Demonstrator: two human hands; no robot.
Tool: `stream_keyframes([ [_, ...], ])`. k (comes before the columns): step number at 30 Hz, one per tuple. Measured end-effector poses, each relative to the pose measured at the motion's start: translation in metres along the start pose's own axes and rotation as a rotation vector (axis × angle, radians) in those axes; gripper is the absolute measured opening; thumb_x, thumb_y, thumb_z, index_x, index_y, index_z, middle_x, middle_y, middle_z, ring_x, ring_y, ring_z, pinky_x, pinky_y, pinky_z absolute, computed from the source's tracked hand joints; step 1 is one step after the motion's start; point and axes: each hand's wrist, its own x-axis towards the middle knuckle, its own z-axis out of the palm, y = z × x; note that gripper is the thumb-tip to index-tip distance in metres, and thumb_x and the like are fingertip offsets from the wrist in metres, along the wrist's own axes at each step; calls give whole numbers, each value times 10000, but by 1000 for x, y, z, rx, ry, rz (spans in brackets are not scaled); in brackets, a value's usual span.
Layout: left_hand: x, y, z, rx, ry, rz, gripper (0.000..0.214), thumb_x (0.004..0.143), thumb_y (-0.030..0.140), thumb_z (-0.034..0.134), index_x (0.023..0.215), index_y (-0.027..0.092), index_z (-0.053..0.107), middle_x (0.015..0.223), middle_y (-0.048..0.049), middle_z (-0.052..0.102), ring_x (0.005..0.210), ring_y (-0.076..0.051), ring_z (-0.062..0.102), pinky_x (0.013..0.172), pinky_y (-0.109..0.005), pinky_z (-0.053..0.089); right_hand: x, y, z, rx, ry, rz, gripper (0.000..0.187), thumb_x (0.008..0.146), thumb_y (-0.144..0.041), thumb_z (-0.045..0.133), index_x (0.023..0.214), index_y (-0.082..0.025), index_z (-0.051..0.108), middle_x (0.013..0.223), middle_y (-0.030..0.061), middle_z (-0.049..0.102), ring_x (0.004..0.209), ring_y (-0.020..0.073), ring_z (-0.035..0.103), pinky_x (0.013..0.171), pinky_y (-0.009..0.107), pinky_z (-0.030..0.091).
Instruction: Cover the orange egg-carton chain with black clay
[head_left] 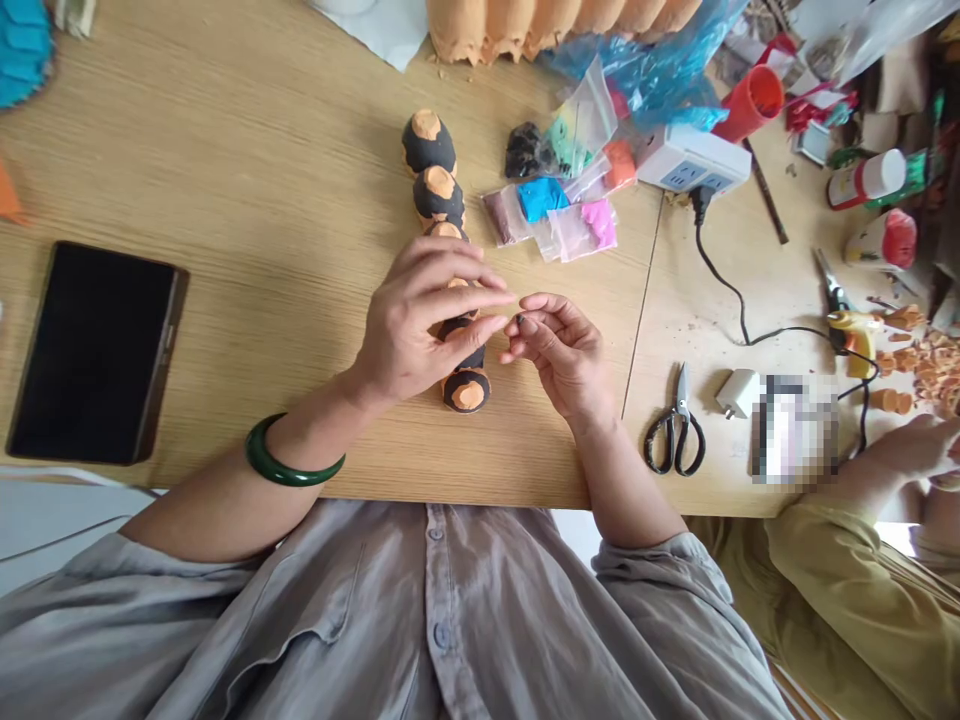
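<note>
A row of rounded orange pieces with black coverings [430,145] runs down the wooden table in front of me. Over the middle of that row is my left hand [427,310], its fingers stretched out and its thumb apart from them, with nothing visible in it. My right hand [559,345] is just right of the row, thumb and finger pinched together on a tiny dark piece [520,319]. The fingertips of both hands nearly meet. The left hand hides part of the row, and the nearest rounded piece [466,390] shows below it.
Bags of coloured clay [544,200] lie beyond my hands, near a white power strip [694,160]. Black-handled scissors [677,425] and a white plug adapter [739,392] are at right. A dark tablet [94,350] lies at left. A co-worker's arm [892,455] reaches in at right.
</note>
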Motion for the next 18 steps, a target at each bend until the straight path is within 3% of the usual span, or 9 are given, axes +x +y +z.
stream_keyframes([
  [4, -4, -5, 3, -80, -110, -76, 93, 1004, 411, 770, 1072, 388, 830, 1077, -12, 835, 1236, -306, 735, 1134, -584, 596, -3, 0, 2, -19, -29, -14, 472, 773, -500, 998, 994, -237, 674, 790, -55, 760, 661, 115, 746, 746, 298, 714],
  [9, -3, -2, 4, -98, -108, -90, 62, 992, 417, 792, 1009, 374, 833, 1002, -11, 828, 1147, -292, 753, 1107, -570, 612, -5, 0, 5, -19, -25, 25, 497, 760, -532, 1001, 928, -226, 648, 754, -54, 743, 663, 128, 760, 775, 323, 729],
  [13, -3, 3, 3, -115, -93, -122, 68, 1020, 380, 767, 983, 390, 822, 975, 10, 823, 1079, -261, 761, 1100, -564, 613, -6, -2, 6, 4, -23, 26, 475, 783, -508, 992, 985, -225, 668, 772, -50, 749, 712, 132, 772, 784, 315, 734],
  [18, -3, 5, 0, -138, -58, -108, 90, 1043, 355, 742, 1006, 394, 813, 987, 21, 820, 1078, -244, 762, 1059, -546, 627, -9, -6, 9, -14, -42, 95, 498, 832, -631, 911, 1001, -213, 698, 824, -17, 777, 697, 127, 741, 623, 260, 697],
])
